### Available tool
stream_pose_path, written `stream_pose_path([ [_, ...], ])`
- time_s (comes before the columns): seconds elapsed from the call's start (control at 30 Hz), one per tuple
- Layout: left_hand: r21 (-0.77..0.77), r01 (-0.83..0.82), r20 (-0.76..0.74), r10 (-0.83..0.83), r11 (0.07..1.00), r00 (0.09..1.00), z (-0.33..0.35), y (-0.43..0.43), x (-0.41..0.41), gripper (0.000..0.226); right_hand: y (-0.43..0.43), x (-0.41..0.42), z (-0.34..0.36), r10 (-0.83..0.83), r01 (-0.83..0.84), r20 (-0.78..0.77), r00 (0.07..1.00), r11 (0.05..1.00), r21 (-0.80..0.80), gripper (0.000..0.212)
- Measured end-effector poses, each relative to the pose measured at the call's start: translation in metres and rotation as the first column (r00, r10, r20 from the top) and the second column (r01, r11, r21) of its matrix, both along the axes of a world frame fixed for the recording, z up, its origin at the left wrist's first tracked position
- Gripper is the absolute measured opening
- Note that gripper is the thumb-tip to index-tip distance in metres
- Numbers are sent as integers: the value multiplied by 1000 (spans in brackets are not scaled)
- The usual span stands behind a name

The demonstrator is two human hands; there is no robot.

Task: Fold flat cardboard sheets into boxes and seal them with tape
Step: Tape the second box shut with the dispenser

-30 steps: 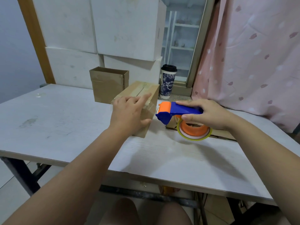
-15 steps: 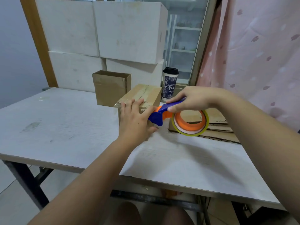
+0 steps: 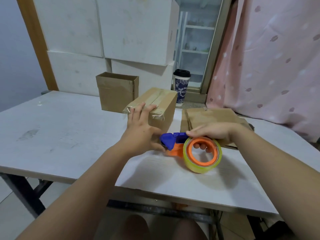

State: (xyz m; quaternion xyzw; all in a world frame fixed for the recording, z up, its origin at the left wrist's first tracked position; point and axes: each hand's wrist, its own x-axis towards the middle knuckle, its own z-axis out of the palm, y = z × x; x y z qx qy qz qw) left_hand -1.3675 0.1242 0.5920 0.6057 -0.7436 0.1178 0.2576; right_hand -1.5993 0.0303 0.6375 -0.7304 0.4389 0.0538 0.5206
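Left hand [image 3: 140, 134] lies flat-fingered on the taped box [image 3: 162, 104] just ahead, light and dentable I'd judge, best steadied at its stiff edges, while my right hand [image 3: 214, 132] grips the tape dispenser [image 3: 173, 142] beside it.

Tape gun [image 3: 174, 143] blue & orange w/ yellowish roll [image 3: 202, 155]. Boxes [image 3: 156, 108] brown, table [image 3: 60, 135] white. Far-right curtain [image 3: 270, 58] pink, spotted; cup [image 3: 181, 88] navy-patterned.
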Motion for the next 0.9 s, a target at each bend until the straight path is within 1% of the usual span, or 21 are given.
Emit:
stream_pose_path([
  [0.07, 32, 43, -10, -43, 999, 999, 3, 2, 5, 45, -2, 1, -4, -34, 32, 9, 999, 991, 131, 43],
  [0.17, 78, 81, -9, -80, 994, 997, 5, 2, 11, 55, -6, 1, -14, -37, 22, 42, 998, 951, 308, 46],
  [0.27, 94, 110, -32, -107, 989, 994, 6, 0, 13, 60, -7, -2, -22, -65, 7, 102, 993, 874, 486, 50],
  [0.33, 99, 120, -54, -116, 988, 992, 6, -2, 14, 56, -6, -5, -27, -102, 6, 140, 985, 828, 561, 59],
  [0.4, 91, 135, -80, -128, 987, 989, 5, -3, 15, 51, -6, -7, -32, -147, 16, 175, 974, 809, 588, 62],
  [0.5, 67, 170, -140, -159, 983, 977, 4, -3, 16, 41, -8, -12, -37, -200, 33, 219, 955, 806, 591, 66],
  [0.57, 78, 157, -148, -145, 984, 978, 6, -3, 15, 35, -11, -16, -36, -212, 68, 185, 959, 813, 578, 64],
  [0.63, 92, 134, -128, -122, 987, 984, 7, -2, 15, 33, -12, -20, -33, -218, 110, 134, 967, 827, 551, 59],
  [0.7, 98, 126, -116, -114, 987, 987, 7, -2, 14, 32, -11, -21, -31, -208, 148, 78, 975, 870, 470, 51],
  [0.77, 110, 124, -125, -110, 986, 986, 6, 0, 13, 31, -8, -23, -28, -210, 183, 31, 977, 907, 378, 47],
  [0.9, 134, 121, -144, -101, 984, 984, 10, 5, 11, 24, -4, -26, -26, -209, 201, 7, 978, 949, 243, 51],
])
